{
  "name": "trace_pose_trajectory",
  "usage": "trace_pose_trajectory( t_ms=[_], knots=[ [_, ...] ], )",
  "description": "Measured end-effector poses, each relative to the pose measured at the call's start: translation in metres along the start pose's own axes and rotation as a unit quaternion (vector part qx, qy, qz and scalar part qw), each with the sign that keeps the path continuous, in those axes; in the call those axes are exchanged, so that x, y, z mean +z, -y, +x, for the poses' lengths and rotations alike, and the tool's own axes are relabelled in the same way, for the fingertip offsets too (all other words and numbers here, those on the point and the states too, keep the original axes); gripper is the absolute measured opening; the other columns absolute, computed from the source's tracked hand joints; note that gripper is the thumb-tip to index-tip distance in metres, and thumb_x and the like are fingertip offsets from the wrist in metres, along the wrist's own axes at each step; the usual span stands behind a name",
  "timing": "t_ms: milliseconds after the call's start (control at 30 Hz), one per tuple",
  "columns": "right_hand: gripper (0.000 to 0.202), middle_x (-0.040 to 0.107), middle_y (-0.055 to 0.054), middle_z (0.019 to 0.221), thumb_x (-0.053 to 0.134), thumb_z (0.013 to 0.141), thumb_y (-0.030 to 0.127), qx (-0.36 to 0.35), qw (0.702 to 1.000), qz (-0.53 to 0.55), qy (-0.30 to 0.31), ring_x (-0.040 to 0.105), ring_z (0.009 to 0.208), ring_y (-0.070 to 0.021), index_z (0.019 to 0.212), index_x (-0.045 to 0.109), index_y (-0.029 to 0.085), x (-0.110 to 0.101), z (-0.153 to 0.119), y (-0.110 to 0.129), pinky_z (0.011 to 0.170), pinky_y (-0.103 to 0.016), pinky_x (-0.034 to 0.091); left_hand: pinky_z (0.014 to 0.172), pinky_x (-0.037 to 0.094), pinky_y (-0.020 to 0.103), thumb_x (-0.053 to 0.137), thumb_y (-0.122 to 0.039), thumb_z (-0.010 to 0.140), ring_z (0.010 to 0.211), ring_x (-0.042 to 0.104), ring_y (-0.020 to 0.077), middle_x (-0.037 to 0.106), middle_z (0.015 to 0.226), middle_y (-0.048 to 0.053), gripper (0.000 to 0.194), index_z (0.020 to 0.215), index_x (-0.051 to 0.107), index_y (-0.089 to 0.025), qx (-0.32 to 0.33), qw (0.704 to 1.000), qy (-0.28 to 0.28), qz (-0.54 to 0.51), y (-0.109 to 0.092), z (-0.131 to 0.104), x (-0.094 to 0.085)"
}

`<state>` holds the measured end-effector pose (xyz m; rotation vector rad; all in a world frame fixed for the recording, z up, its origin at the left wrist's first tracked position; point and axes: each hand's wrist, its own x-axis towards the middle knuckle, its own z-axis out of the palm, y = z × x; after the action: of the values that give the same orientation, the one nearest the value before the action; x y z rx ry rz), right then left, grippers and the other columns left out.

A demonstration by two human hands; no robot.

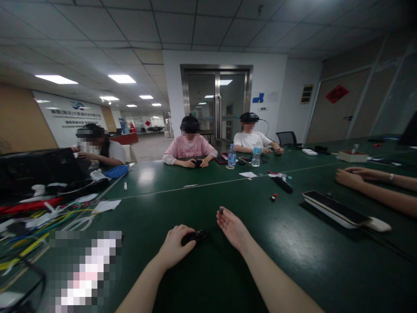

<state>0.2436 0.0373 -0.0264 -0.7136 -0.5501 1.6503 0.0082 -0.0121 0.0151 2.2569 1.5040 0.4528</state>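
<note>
Two-handed small-parts work on the green bench (156,213), toward its near edge, which is out of view. Left hand (177,247) is curled round a black device (198,235), thumb on the near side, fingers over the top; device sits low, at or just above the bench top, can't tell if it touches. Right hand (232,228) is raised beside it, palm turned inward, a small dark piece (221,210) held at the fingertips; grip there is narrow, thumb contact partly hidden. Piece and device are apart, gap of bare bench between the hands

Step in hand, as judged: device steadied on the left, loose piece held clear on the right. Can't tell from here whether the piece belongs to the device. Next move calls for a firm left hold and a careful fingertip grip, as a piece that small looks easy to drop; any joining would need the right hand to cross the gap and line up first

Around it: small red bits (273,198) and a black tool-like item (282,183) lie beyond the right hand, toward the far edge. Flat black-topped slab (335,208) nearer the right edge, a co-worker's forearms (361,176) behind it. Two water bottles (231,155) (256,154) stand by the far edge. Tangled cables (61,221) crowd the left edge, blue basket (116,171) at the far left corner
</note>
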Motion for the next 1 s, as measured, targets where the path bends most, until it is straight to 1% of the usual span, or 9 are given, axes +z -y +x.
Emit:
trace_pose_trajectory(
  t_ms=[333,600,1000],
  knots=[
    [0.026,0.066,-0.004,0.1,0.066,0.074,0.028,0.001,1.0,-0.002,0.0,0.062,0.097,-0.0181,0.1,0.062,0.022,0.0003,-0.0009,0.0009,0.084,-0.03,0.05,0.093,0.035,0.037,0.045,-0.051,0.084,0.108,0.047,0.0234,0.055,0.114,0.002,0.04,0.116,0.055,-0.028,-0.004,1.0,-0.001,-0.009,-0.001,-0.0006,-0.0008],
    [0.029,0.068,-0.003,0.093,0.068,0.072,0.025,0.002,1.0,0.02,0.001,0.062,0.092,-0.0152,0.1,0.062,0.021,-0.0002,0.0021,-0.001,0.084,-0.028,0.048,0.094,0.033,0.036,0.048,-0.046,0.083,0.106,0.048,0.0224,0.057,0.112,0.002,0.036,0.113,0.057,-0.027,0.017,1.0,-0.015,0.007,-0.0001,0.0009,0.0006],
    [0.028,0.067,-0.004,0.098,0.067,0.073,0.027,-0.003,1.0,0.006,0.002,0.062,0.096,-0.0174,0.1,0.062,0.022,-0.0007,0.0001,-0.0003,0.086,-0.03,0.049,0.093,0.034,0.036,0.045,-0.051,0.084,0.108,0.047,0.0226,0.055,0.116,0.002,0.041,0.117,0.055,-0.028,-0.006,1.0,0.0,0.001,-0.0018,-0.0001,-0.0007]
  ],
)
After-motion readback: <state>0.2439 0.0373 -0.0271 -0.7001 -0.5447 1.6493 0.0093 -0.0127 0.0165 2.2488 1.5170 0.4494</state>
